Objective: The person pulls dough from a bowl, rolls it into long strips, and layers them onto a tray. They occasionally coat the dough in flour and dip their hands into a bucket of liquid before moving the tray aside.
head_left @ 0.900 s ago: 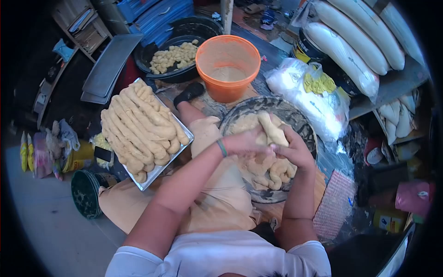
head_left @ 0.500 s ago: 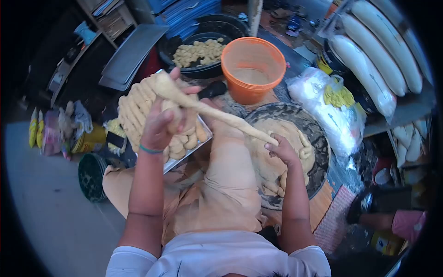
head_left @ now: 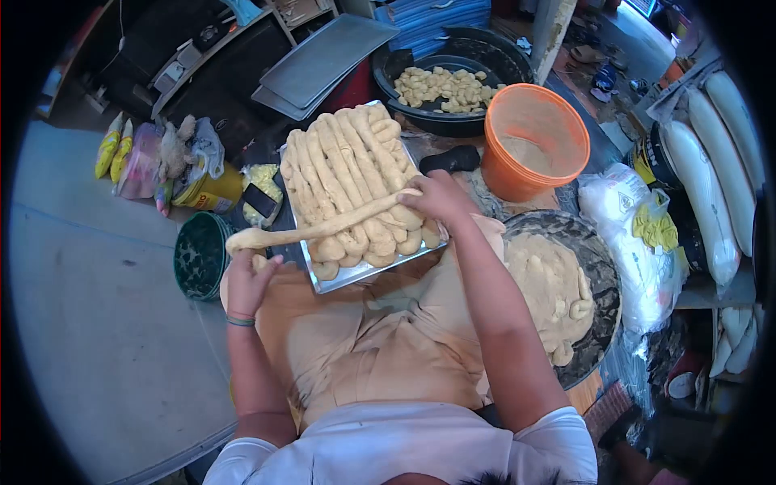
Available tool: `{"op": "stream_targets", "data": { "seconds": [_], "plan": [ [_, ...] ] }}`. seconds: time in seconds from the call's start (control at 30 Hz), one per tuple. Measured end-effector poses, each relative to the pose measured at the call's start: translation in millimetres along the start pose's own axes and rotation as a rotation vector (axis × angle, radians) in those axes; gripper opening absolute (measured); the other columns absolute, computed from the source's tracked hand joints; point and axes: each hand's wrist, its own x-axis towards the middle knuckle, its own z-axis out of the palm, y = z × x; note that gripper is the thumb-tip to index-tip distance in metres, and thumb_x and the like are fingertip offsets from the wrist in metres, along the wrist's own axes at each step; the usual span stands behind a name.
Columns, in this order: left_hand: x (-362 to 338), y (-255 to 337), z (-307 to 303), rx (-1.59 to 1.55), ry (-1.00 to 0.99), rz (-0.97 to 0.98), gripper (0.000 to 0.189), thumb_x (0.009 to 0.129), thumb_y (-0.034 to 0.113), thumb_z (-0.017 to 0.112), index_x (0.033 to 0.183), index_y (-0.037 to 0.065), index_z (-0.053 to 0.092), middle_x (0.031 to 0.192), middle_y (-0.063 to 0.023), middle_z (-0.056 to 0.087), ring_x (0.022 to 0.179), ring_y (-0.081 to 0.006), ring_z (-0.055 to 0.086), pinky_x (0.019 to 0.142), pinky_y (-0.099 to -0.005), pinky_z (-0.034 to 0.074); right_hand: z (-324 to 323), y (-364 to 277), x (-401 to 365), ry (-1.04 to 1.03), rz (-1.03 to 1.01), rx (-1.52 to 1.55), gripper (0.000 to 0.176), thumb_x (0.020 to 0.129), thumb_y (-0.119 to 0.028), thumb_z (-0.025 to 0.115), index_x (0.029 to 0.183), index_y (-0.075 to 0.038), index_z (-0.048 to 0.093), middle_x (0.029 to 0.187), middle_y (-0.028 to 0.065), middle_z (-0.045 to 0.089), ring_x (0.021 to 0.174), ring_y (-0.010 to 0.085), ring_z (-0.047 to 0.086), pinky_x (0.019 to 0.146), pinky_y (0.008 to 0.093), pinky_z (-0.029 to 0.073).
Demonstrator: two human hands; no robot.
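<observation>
A long dough strip (head_left: 323,229) stretches between my two hands, over the near part of a metal tray (head_left: 356,279). My left hand (head_left: 252,283) is closed around the strip's thicker end, left of the tray. My right hand (head_left: 436,198) grips its other end near the tray's right side. Dough ropes (head_left: 339,158) lie side by side on the tray, with rounded dough lumps along the near edge. To the right, a big dough mass (head_left: 546,283) sits in a round black basin (head_left: 602,323).
Behind the tray is a black tub (head_left: 396,101) of dough pieces, beside an orange bucket (head_left: 537,141). A green bucket (head_left: 202,259) stands at left. Plastic bags (head_left: 638,242) lie at right. Part of another person's arm (head_left: 634,461) shows at lower right.
My left hand has moved left and down, and my right hand has moved up and left to the tray. The dough strip now crosses the tray's near part. The view has turned left.
</observation>
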Motion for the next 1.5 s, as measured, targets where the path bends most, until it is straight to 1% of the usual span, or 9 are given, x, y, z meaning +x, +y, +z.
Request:
{"op": "stream_targets", "data": {
  "seconds": [0.1,0.27,0.5,0.67,0.77,0.87,1.03,1.23,1.5],
  "plan": [
    [-3,-5,5,0.145,-0.063,-0.03,0.048,0.074,0.032,0.074,0.108,0.001,0.06,0.106,-0.0214,0.06,0.099,-0.0367,0.057,0.083,-0.0397,0.046,34,50,20,0.09,0.108,0.312,0.052,0.075,-0.039,0.074,0.107,-0.001,0.059,0.1,0.0192,0.061,0.092,0.0317,0.06,0.081,0.038,0.048],
    [7,-22,4,0.156,-0.142,0.049,0.045,0.075,0.028,0.073,0.108,0.001,0.061,0.096,-0.0213,0.064,0.091,-0.0325,0.062,0.08,-0.0382,0.048,28,29,2,0.334,-0.061,-0.311,0.05,0.076,-0.035,0.072,0.114,-0.008,0.055,0.114,0.015,0.051,0.112,0.0311,0.048,0.094,0.0452,0.038],
    [100,27,-38,-0.251,0.29,0.151,0.04,0.083,0.024,0.068,0.111,-0.002,0.06,0.095,-0.013,0.066,0.081,-0.0171,0.061,0.076,-0.0298,0.048,31,-20,-3,0.303,-0.21,-0.393,0.052,0.074,-0.028,0.072,0.119,-0.01,0.053,0.118,0.0133,0.048,0.117,0.0328,0.044,0.099,0.0469,0.034],
    [114,148,-24,-0.761,-0.051,0.204,0.033,0.087,0.022,0.064,0.115,0.004,0.061,0.083,0.0003,0.058,0.075,-0.0069,0.053,0.072,-0.0214,0.045,38,-80,4,0.042,-0.401,0.155,0.059,0.071,-0.021,0.076,0.123,-0.006,0.051,0.125,0.0134,0.049,0.116,0.0289,0.048,0.097,0.0383,0.04],
    [125,171,28,-0.743,-0.208,0.475,0.042,0.088,0.026,0.063,0.124,0.005,0.055,0.117,-0.0101,0.056,0.11,-0.0139,0.05,0.093,-0.0267,0.04,32,-88,6,-0.1,-0.32,0.581,0.061,0.071,-0.016,0.076,0.124,-0.002,0.05,0.124,0.0112,0.052,0.113,0.0235,0.051,0.094,0.0344,0.044],
    [138,161,71,-0.981,-0.455,0.333,0.052,0.088,0.028,0.064,0.129,0.001,0.048,0.12,-0.0138,0.054,0.115,-0.0213,0.05,0.097,-0.0315,0.04,19,-57,20,-0.084,-0.107,0.764,0.06,0.073,-0.006,0.07,0.128,-0.003,0.045,0.117,0.0088,0.056,0.106,0.0201,0.056,0.092,0.0312,0.044],
    [137,34,109,-0.076,-0.241,0.266,0.072,0.081,0.046,0.066,0.131,-0.001,0.046,0.131,-0.0219,0.047,0.124,-0.0352,0.043,0.105,-0.038,0.033,18,69,45,0.173,0.21,0.609,0.042,0.077,-0.008,0.068,0.115,0.003,0.055,0.106,0.0105,0.061,0.093,0.0199,0.061,0.079,0.0313,0.05],
    [70,-15,95,0.052,-0.207,0.186,0.068,0.076,0.044,0.068,0.13,0.008,0.049,0.123,-0.0175,0.051,0.115,-0.034,0.049,0.097,-0.0432,0.035,15,47,25,0.348,0.207,1.153,0.03,0.081,-0.012,0.067,0.107,0.001,0.057,0.096,0.0124,0.064,0.087,0.0222,0.063,0.077,0.0322,0.05],
    [78,-44,118,-0.16,-0.079,0.109,0.039,0.081,0.031,0.068,0.109,0.006,0.061,0.099,-0.012,0.06,0.088,-0.027,0.059,0.079,-0.0351,0.045,-3,11,-6,0.231,-0.039,0.094,0.062,0.067,-0.015,0.077,0.122,-0.008,0.049,0.107,0.0083,0.057,0.097,0.0201,0.057,0.086,0.0323,0.047]
  ]
}}
